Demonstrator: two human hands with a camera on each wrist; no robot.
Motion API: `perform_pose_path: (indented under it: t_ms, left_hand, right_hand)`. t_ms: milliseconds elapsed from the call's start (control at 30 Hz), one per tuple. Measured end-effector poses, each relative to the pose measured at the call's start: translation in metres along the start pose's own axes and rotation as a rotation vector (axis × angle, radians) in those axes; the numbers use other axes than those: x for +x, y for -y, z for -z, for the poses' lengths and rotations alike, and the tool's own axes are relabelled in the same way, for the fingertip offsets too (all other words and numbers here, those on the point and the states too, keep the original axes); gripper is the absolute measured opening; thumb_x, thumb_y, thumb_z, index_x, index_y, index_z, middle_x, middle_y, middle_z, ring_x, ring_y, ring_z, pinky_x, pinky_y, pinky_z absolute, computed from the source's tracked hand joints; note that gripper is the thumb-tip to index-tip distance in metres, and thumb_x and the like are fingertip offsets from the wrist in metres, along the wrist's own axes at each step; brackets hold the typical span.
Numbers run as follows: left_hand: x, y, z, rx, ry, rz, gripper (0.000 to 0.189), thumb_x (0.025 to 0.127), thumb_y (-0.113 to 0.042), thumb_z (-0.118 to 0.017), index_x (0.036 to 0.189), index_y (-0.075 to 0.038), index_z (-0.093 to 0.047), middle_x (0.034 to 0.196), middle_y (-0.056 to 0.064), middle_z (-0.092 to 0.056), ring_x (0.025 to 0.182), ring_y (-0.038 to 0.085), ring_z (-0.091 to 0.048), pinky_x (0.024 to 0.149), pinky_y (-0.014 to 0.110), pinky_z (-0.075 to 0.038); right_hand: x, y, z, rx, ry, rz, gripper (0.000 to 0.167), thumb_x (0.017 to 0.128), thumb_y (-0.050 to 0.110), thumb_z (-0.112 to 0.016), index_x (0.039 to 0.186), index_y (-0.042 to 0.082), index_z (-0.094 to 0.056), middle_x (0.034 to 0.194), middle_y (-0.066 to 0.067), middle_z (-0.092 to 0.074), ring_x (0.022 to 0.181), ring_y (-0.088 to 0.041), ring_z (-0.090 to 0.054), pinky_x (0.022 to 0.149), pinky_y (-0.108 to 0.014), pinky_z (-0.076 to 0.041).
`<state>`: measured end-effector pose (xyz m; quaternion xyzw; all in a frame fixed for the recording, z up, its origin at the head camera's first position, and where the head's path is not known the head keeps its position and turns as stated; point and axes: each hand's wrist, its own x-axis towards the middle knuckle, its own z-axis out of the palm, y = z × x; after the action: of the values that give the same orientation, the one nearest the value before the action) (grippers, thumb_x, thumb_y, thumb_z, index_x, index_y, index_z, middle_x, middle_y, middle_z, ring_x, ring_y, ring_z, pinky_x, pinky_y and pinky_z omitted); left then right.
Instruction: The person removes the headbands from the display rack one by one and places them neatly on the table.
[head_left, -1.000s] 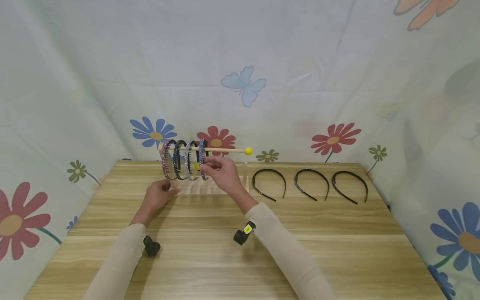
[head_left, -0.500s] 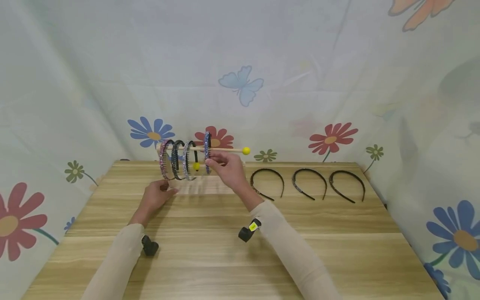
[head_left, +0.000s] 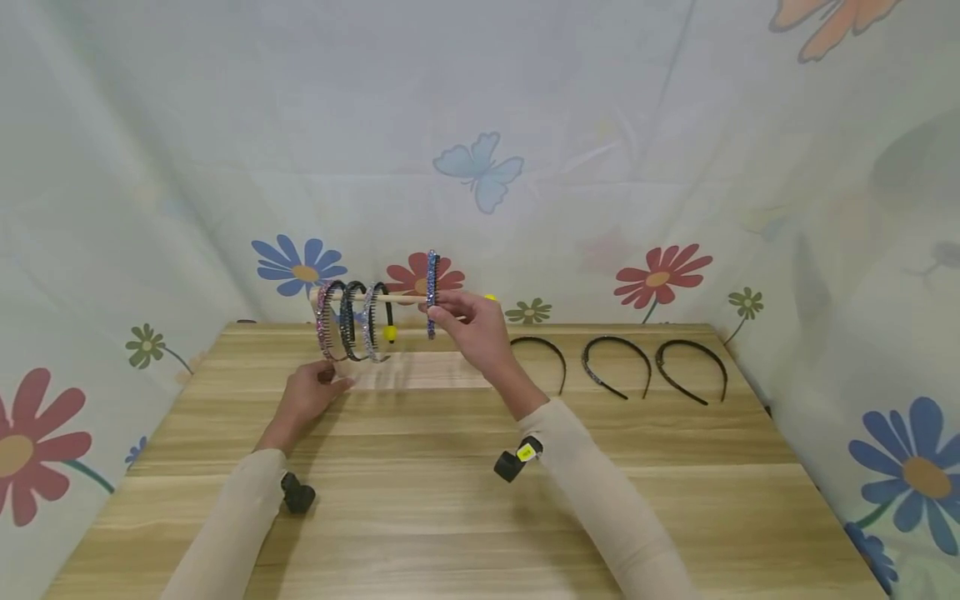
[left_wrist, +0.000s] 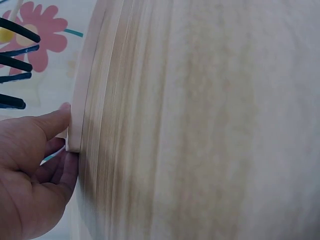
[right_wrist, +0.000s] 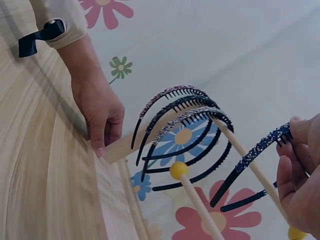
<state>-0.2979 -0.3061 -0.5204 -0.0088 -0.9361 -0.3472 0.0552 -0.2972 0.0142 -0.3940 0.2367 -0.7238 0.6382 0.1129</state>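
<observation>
Here, in the head view, the right hand (head_left: 480, 333) pinches the blue headband (head_left: 432, 292) upright at the rod (head_left: 405, 297) of the stand (head_left: 420, 371), near the yellow ball (head_left: 491, 297) at its end. Further left on that rod hang the pink headband (head_left: 323, 325), the dark headband (head_left: 347, 325) and the silver headband (head_left: 369, 325), side by side. The left hand (head_left: 307, 396) grips the stand's near left corner on the table (head_left: 405, 500). Right of the stand, three headbands (head_left: 617, 338) lie in a row, the nearest partly hidden by the right hand; behind rises a flowered cloth (head_left: 360, 167). In the left wrist view, the left hand's thumb and fingers clasp the end of the stand's base, and dark headband tips show at upper left. In the right wrist view, the right hand holds the blue headband between thumb and fingers at its toothed, glittery part; the rod appears to pass between its legs, well apart from the hanging three. A lower rod (right_wrist: 202, 207) bears another yellow ball (right_wrist: 178, 171).
</observation>
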Motion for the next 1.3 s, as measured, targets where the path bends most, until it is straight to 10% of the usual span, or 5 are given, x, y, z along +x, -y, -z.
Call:
perform_pose_path:
  t_ms: [1300]
  left_hand:
    - [-0.001,-0.002,0.001,-0.003,0.036,0.032,0.052,0.099,-0.024,-0.069,0.133,0.013,-0.058,0.131,0.035,-0.060,0.120,0.048,-0.060,0.099,0.058,-0.049]
  right_hand:
    - [-0.018,0.016,0.102,-0.100,-0.144,-0.030,0.030,0.095,0.021,-0.076,0.118,0.002,-0.074,0.104,-0.016,-0.077,0.089,-0.010,-0.070,0.072,-0.022,-0.053]
